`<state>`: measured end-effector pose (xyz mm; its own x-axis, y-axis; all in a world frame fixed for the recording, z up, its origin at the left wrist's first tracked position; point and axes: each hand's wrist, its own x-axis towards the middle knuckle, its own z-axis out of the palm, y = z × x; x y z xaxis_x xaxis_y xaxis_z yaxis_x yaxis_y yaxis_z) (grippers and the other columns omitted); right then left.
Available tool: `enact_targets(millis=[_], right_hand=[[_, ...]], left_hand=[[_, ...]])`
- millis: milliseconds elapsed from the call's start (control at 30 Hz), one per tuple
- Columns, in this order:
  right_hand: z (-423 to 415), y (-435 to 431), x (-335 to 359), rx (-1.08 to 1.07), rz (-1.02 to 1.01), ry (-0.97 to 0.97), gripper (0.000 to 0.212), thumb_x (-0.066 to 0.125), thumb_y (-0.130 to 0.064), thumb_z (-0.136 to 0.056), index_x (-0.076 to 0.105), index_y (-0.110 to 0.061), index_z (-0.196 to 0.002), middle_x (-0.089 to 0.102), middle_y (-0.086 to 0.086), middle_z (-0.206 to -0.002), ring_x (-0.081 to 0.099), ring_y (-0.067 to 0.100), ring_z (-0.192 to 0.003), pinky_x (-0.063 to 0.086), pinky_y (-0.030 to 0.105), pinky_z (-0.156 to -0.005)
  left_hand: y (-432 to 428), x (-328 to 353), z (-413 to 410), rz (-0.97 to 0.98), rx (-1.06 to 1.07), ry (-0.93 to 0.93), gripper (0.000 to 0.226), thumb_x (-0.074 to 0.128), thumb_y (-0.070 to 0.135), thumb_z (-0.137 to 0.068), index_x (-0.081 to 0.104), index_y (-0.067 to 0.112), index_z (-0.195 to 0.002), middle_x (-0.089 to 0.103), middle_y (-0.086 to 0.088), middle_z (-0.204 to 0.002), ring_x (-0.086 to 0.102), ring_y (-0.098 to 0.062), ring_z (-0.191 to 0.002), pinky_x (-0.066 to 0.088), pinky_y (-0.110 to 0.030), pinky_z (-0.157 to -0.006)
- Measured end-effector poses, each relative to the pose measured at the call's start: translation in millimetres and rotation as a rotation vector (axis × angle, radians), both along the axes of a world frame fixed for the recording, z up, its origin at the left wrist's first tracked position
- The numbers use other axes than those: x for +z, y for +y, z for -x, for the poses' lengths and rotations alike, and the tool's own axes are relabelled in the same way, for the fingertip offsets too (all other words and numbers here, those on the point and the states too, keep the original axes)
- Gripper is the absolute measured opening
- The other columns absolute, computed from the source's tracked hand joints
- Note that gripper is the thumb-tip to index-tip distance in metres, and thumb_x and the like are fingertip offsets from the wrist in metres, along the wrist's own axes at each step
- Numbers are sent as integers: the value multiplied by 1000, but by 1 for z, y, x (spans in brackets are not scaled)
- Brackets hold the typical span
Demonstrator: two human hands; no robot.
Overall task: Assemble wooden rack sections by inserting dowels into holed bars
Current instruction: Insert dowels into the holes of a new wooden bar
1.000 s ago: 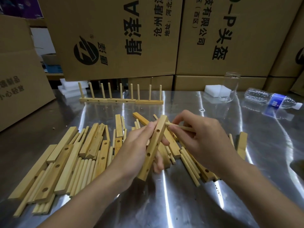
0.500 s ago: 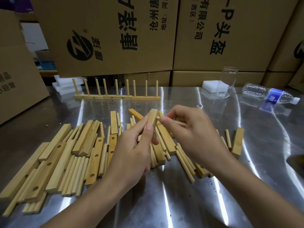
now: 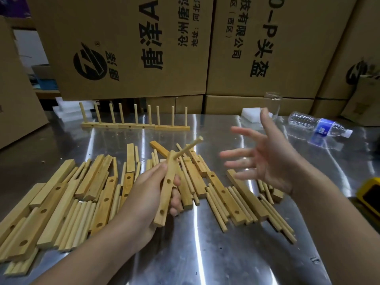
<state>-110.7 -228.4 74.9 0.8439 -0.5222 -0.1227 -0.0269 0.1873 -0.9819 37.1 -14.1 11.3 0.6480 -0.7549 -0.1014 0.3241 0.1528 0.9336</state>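
My left hand (image 3: pixel 150 192) grips a pale wooden holed bar (image 3: pixel 167 189), tilted with its top end away from me. One dowel (image 3: pixel 188 148) sticks out of the bar's top hole, pointing up and right. Two lower holes in the bar show bare. My right hand (image 3: pixel 265 159) hovers to the right of the dowel, palm facing left, fingers spread and holding nothing. Loose bars and dowels (image 3: pixel 82 194) lie in a heap on the metal table. Assembled rack sections (image 3: pixel 135 126) with several upright dowels stand in a row at the back.
Large cardboard boxes (image 3: pixel 127 46) wall off the back and left. A glass (image 3: pixel 272 105), a white foam block (image 3: pixel 251 115) and a lying plastic bottle (image 3: pixel 316 125) sit at the back right. A yellow object (image 3: pixel 370 194) is at the right edge. More bars and dowels (image 3: pixel 242 200) lie right of centre.
My right hand has let go of the dowel, which now stands in the bar's top hole, and has drawn back to the right with fingers spread. The left hand has lowered the bar slightly.
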Motion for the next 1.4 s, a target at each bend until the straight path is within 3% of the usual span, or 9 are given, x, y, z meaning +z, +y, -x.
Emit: enact_targets(millis=[133,300,400,500,667,900,1033,1200,1400], right_hand=[[-2,-34,-42,-452,715,350,32,63,-54,-100,72,-27,-115,76,3,-91,67,14,-72,58,37,-66],[0,-51,-58,-400,944,628,4,74,-35,-95,75,-32,-92,74,-4,-91,71,15,-77,64,42,-71],[6,-58,-57,-464,959,622,4,76,-34,-94,72,-33,-92,72,-3,-91,72,18,-76,66,45,-67],[-2,-48,-62,-417,1040,546,13,71,-43,-97,75,-33,-104,73,-7,-98,69,14,-93,63,44,-85],[-37,-4,-74,-81,1356,536,49,29,-63,-106,54,-51,-146,51,-15,-150,34,14,-143,33,44,-111],[-43,-1,-76,-129,1368,642,64,19,-69,-105,72,-43,-130,57,-10,-150,43,19,-143,32,46,-113],[-44,-5,-76,-200,1398,573,44,37,-58,-107,73,-40,-123,71,-15,-126,60,16,-122,43,44,-102],[-44,-7,-79,-226,1419,625,56,36,-60,-107,78,-30,-87,69,-6,-67,62,8,-73,45,40,-94],[-42,-1,-69,-487,1209,310,16,72,-31,-98,77,-33,-114,76,-13,-101,68,1,-92,59,27,-81]], left_hand=[[-5,-3,-8,51,-64,98,38,47,36,-112,81,19,-116,63,-4,-78,52,-14,-51,42,-24,-40],[-13,-11,-19,32,-114,154,38,48,38,-110,81,21,-117,63,-3,-77,51,-14,-52,40,-25,-38],[-13,-13,-20,40,-128,169,38,49,39,-109,83,22,-113,63,-2,-78,51,-13,-53,40,-24,-39],[-14,-13,-22,63,-138,227,38,49,38,-109,80,18,-120,62,-4,-78,49,-14,-52,39,-24,-39],[-11,-15,-19,78,-128,195,36,51,39,-109,82,23,-116,63,-1,-79,49,-11,-53,39,-23,-40],[-11,-15,-21,93,-120,185,36,51,39,-108,82,23,-115,63,0,-80,49,-10,-53,39,-23,-40],[-12,-14,-19,88,-109,199,36,51,38,-108,83,22,-112,62,-1,-78,48,-11,-52,38,-23,-39],[-12,-12,-19,86,-119,217,37,51,39,-107,82,20,-116,63,-1,-78,48,-11,-52,38,-23,-38],[-11,-9,-19,99,-126,232,35,55,37,-104,81,19,-118,62,-1,-78,47,-11,-52,37,-23,-39]])
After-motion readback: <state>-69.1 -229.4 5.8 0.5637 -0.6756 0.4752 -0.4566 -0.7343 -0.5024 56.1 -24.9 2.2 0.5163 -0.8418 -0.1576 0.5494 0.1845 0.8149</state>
